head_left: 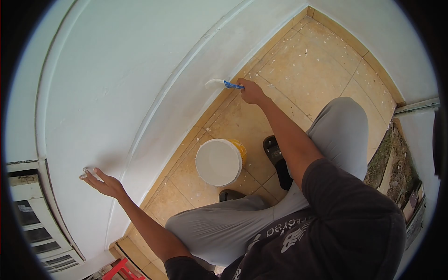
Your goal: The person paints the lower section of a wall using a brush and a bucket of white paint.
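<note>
My right hand point(253, 91) grips the blue handle of a paintbrush point(232, 85). Its white, paint-covered head lies over the lower part of the white wall point(186, 100), just above the tan skirting tiles. Over at the left, my left hand point(106, 184) is raised with its fingers stretched out, right at the wall; the fingertips have white smears and the palm is bare. Between my feet and the wall stands a bucket point(218, 162) of white paint with a yellow outside.
White specks dot the tan tile floor point(289, 60). My sandals point(273, 148) are close to the bucket. A white slatted window or door panel point(39, 219) is at the left, and a red object point(122, 269) sits at the bottom. Rubble point(396, 158) lies past the floor's right edge.
</note>
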`<action>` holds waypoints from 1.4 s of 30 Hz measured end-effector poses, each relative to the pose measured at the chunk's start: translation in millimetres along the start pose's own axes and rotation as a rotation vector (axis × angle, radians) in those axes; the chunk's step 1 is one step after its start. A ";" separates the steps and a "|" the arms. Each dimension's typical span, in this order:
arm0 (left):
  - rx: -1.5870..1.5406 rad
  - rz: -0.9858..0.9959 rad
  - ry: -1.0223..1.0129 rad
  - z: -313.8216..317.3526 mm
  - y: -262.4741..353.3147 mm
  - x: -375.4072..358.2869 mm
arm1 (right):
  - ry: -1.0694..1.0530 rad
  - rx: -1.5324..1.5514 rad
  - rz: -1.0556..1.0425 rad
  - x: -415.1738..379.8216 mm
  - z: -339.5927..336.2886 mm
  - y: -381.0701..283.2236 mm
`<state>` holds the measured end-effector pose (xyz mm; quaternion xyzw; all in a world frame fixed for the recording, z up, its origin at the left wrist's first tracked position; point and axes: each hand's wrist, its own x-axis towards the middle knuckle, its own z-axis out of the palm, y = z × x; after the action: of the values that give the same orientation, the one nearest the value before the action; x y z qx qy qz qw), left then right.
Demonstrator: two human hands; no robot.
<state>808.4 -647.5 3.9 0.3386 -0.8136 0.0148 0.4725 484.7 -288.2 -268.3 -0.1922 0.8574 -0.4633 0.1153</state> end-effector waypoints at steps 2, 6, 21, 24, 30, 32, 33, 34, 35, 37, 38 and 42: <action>0.001 -0.013 -0.003 -0.1 0.1 0.8 | 0.130 -0.053 0.101 7.5 -15.2 18.9; -0.024 -0.050 0.023 2.9 -0.7 0.9 | 0.312 -0.100 0.269 29.1 -40.2 41.6; -0.104 -0.058 0.072 0.6 15.4 1.9 | 0.204 0.115 -0.028 -47.7 69.3 -60.3; -0.095 -0.014 0.072 -2.4 13.9 2.6 | 0.012 0.110 -0.133 -72.0 92.0 -89.2; -0.121 -0.005 0.056 -8.3 10.3 4.2 | -0.424 -0.052 -0.348 -76.8 76.0 -141.0; -0.112 0.049 0.074 -7.9 2.4 3.9 | -0.513 -0.041 -0.460 -80.0 78.4 -152.0; -0.087 0.067 0.072 -8.5 0.4 4.3 | -0.557 -0.037 -0.517 -80.8 80.1 -154.1; -0.063 0.081 0.071 -8.7 -1.7 4.0 | -0.491 -0.018 -0.490 -80.4 81.0 -153.7; -0.038 0.095 0.070 -9.0 -3.9 3.4 | -0.425 0.000 -0.464 -79.8 82.1 -151.4; -0.002 0.115 0.067 -11.7 -6.2 3.2 | -0.308 0.022 -0.382 -70.9 78.5 -136.5; 0.003 0.107 0.048 -13.8 -7.4 2.9 | -0.255 0.027 -0.324 -61.6 66.6 -124.1; -0.010 0.100 -0.006 -16.2 -18.4 -0.2 | 0.011 -0.025 -0.314 -19.3 12.2 -65.9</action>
<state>831.1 -656.0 7.3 0.2951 -0.8309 0.0331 0.4705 521.3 -321.6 -219.3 -0.3227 0.8232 -0.4659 0.0344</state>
